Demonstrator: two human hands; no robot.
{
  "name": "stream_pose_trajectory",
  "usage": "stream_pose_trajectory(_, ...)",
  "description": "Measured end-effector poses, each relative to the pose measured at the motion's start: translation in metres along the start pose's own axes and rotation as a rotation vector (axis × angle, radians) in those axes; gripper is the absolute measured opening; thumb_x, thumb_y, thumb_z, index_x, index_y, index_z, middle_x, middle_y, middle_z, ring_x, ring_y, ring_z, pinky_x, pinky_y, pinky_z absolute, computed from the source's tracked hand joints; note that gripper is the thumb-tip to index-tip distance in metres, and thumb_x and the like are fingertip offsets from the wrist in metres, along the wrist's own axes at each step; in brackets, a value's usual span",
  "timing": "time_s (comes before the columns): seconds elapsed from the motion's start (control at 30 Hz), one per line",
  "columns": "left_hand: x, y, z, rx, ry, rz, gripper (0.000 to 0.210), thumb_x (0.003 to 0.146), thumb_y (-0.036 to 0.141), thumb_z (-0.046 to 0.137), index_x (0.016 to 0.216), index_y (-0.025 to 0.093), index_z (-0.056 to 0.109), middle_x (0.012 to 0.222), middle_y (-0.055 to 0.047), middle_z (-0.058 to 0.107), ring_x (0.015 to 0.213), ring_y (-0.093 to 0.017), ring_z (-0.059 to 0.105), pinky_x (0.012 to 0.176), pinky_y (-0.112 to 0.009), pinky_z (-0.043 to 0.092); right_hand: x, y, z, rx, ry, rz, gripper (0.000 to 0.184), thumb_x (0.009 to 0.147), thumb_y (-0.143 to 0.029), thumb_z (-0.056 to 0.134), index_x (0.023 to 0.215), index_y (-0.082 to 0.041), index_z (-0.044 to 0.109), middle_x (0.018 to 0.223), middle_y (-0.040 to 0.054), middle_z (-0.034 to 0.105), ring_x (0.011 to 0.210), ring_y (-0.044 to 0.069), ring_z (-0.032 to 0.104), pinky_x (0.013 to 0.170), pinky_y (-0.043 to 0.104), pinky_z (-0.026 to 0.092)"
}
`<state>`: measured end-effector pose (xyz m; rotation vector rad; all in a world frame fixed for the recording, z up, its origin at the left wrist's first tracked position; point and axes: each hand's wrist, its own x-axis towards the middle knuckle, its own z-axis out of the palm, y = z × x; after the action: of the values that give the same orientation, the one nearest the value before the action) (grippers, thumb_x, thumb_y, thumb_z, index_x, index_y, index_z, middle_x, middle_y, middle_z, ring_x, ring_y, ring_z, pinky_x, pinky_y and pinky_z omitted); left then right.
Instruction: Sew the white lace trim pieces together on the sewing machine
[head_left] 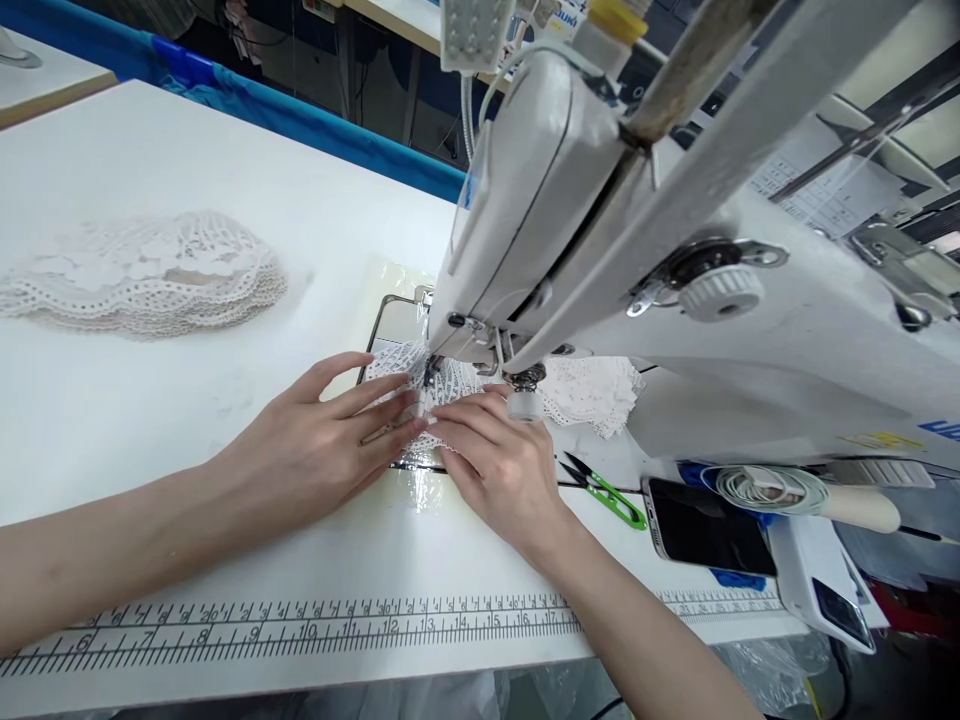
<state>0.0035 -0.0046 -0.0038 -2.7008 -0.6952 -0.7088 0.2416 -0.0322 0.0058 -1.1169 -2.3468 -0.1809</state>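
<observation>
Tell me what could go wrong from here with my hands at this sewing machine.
The left hand and right hand are both close to the presser foot, so a finger might get caught if the machine runs.

The white lace under the foot is full of holes, so it could snag or pucker.

The green-handled snips lie with their blades towards the right hand, which they might nick if it slides sideways.

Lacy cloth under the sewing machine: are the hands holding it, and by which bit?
The left hand and right hand both touch the lacy cloth near the presser foot. Whether they pinch any part cannot be told.
</observation>
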Motion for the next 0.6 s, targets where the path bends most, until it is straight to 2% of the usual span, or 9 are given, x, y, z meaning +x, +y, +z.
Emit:
stream_pose_trajectory(0.23,0.005,-0.007,0.004,-0.01,0.025,-0.005,0.031,0.111,0.019,0.044,0.125,0.02,0.071,0.12,-0.005,0.08,0.122,-0.022,0.071,0.117,-0.048,0.039,0.002,0.004,0.005,-0.004,0.015,0.023,0.023,0.102,-0.013,0.058,0.102,-0.023,0.078,0.109,-0.0006,0.083,0.095,0.017,0.075,0.103,0.038,0.053)
stream_pose_trajectory(0.4,0.009,-0.015,0.011,-0.015,0.015,-0.037,0.029,0.109,0.02,0.048,0.124,0.024,0.073,0.12,-0.003,0.081,0.12,-0.021,0.072,0.12,-0.047,0.036,0.004,0.009,0.009,-0.043,0.003,0.059,0.023,0.104,-0.015,0.059,0.108,-0.024,0.079,0.111,-0.001,0.083,0.099,0.02,0.074,0.099,0.04,0.055)
stream_pose_trajectory(0.6,0.009,-0.016,0.016,0.003,0.018,-0.055,0.029,0.111,0.031,0.049,0.128,0.022,0.071,0.127,-0.005,0.078,0.122,-0.023,0.072,0.121,-0.049,0.034,0.007,0.011,0.011,-0.081,0.026,0.076,0.021,0.105,-0.018,0.06,0.11,-0.024,0.079,0.115,-0.0017,0.082,0.102,0.021,0.074,0.1,0.041,0.056)
